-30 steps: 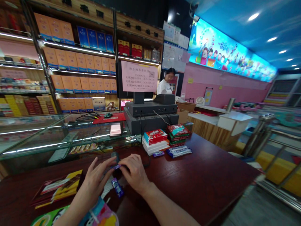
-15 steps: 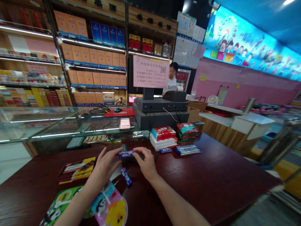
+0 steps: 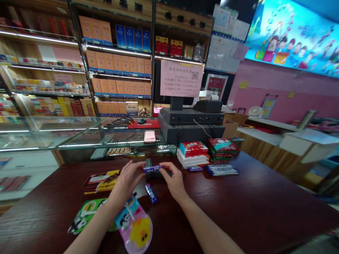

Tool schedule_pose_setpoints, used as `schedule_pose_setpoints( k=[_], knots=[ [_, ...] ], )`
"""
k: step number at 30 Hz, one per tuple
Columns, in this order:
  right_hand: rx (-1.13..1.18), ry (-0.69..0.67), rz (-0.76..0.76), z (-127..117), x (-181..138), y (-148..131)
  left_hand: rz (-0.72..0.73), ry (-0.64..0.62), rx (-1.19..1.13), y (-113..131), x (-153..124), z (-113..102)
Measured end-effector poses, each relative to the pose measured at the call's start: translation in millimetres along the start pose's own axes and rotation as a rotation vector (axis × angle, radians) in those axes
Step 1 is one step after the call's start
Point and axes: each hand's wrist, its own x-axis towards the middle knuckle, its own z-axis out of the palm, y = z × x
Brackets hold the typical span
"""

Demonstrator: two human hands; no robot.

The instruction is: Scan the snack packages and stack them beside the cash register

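Between my two hands is a small purple stick pack of candy or gum (image 3: pixel 152 169), held level above the dark wooden counter. My left hand (image 3: pixel 125 185) has its fingertips at the pack's left end, and my right hand (image 3: pixel 174 181) pinches the right end. A dark device (image 3: pixel 148 163) lies partly hidden behind the pack. Below, a second purple stick pack (image 3: pixel 150 193) rests slanted on the counter. Under my left forearm are a yellow-chick lollipop package (image 3: pixel 140 233) and a green panda package (image 3: pixel 84 215), partly covered. Chocolate bars (image 3: pixel 108 181) lie beyond my left wrist.
At the back right are stacked red-and-white boxes (image 3: pixel 193 151), red and green packets (image 3: pixel 222 150), blue wrapped bars (image 3: pixel 221 170) and another purple pack (image 3: pixel 195 169). A glass display case (image 3: pixel 124 139) and a cash register (image 3: pixel 190 123) stand behind the counter (image 3: pixel 238 208).
The view has turned a little to the left, so things appear further right. Both hands stay at the purple pack. The person behind the register is no longer visible.
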Motion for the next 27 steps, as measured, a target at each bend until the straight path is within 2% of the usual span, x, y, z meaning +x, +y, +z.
schedule_pose_setpoints(
  k=[8, 17, 27],
  knots=[
    [0.033, -0.020, -0.047, -0.8, -0.7, -1.5, -0.121, 0.005, -0.093, 5.1, 1.8, -4.1],
    [0.025, 0.022, -0.062, -0.3, -0.2, 0.6, -0.304, -0.092, -0.239, 12.0, 5.9, -12.1],
    [0.039, -0.042, -0.058, 3.0, -2.6, -3.8, -0.364, -0.116, -0.294, 10.2, 5.8, -13.7]
  ],
)
